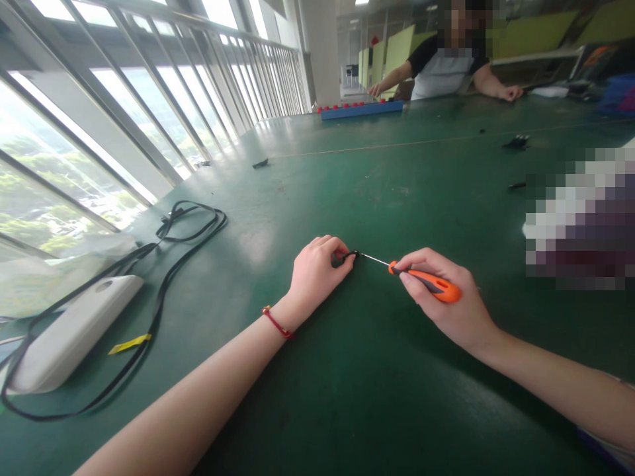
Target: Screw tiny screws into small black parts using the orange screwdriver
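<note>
My left hand (320, 268), with a red bracelet (276, 322) at its wrist, rests on the green tabletop. Its thumb and fingers pinch a small black part (353, 254), mostly hidden by the fingers. In my right hand (449, 307) is a screwdriver (436, 285) with an orange and grey handle, my fingers closed around it. The thin metal shaft points left, and its tip is at the black part; whether it touches cannot be made out.
A white power strip (74, 337) and a looped black cable (161, 291) lie at left beside a yellow strip (129, 344). A blue bar with red knobs (362, 111) stands at the far edge, near a seated person (441, 73). Small black pieces (516, 142) lie at far right.
</note>
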A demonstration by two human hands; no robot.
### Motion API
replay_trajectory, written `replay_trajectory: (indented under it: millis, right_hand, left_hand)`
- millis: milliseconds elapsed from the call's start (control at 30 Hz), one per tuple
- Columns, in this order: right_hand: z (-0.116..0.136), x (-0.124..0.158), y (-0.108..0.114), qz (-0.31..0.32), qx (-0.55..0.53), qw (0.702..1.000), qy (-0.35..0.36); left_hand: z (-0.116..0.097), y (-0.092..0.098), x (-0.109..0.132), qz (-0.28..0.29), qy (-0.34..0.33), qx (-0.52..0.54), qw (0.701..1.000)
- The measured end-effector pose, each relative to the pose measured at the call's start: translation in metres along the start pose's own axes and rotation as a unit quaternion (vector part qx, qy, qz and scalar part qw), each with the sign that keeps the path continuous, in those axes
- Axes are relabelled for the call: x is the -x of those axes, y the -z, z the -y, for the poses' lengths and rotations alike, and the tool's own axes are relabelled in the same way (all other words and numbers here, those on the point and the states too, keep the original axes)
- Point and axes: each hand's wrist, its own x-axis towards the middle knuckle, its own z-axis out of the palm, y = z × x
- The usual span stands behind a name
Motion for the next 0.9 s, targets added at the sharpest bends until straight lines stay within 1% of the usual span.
replay_trajectory:
  millis: [67, 200, 267, 333, 400, 500, 567, 633, 800, 900]
  right_hand:
    - [-0.0001, 0.0001, 0.0004, 0.002, 0.001, 1.0, 0.002]
    - [-0.0009, 0.0004, 0.0005, 0.006, 0.002, 1.0, 0.002]
    - [-0.0012, 0.0003, 0.0001, 0.009, 0.002, 1.0, 0.0]
    - [-0.0014, 0.0001, -0.0003, 0.011, 0.003, 1.0, 0.0]
    - [-0.0015, 0.0, -0.0006, 0.011, 0.004, 1.0, 0.004]
    - [-0.0017, 0.0002, -0.001, 0.007, 0.009, 1.0, 0.013]
    - [-0.0018, 0.0003, -0.0013, 0.001, 0.007, 1.0, 0.013]
    - [-0.0015, 0.0002, -0.0015, -0.009, 0.004, 1.0, 0.013]
    - [0.0007, 0.0009, -0.0003, -0.03, 0.011, 0.999, 0.043]
    - [0.0021, 0.0031, 0.0013, -0.04, 0.004, 0.998, 0.055]
  left_hand:
    - [-0.0013, 0.0003, 0.0004, 0.0, 0.01, 0.006, 1.0]
    - [-0.0041, 0.002, 0.0015, 0.027, 0.004, 0.056, 0.998]
    - [-0.0041, 0.0024, 0.0016, 0.016, -0.011, 0.059, 0.998]
    - [-0.003, 0.0023, 0.0012, 0.0, -0.04, 0.049, 0.998]
    - [-0.0015, 0.0018, 0.0003, 0.006, -0.086, 0.038, 0.996]
    - [0.0003, 0.0008, -0.0009, 0.056, -0.149, 0.028, 0.987]
    - [0.0008, 0.0, -0.0009, 0.077, -0.164, 0.022, 0.983]
    - [0.0006, -0.0007, -0.0003, 0.075, -0.151, 0.013, 0.986]
    - [-0.0005, -0.0011, 0.0007, 0.034, -0.085, -0.007, 0.996]
    - [-0.0007, -0.0008, 0.0001, 0.023, -0.075, -0.004, 0.997]
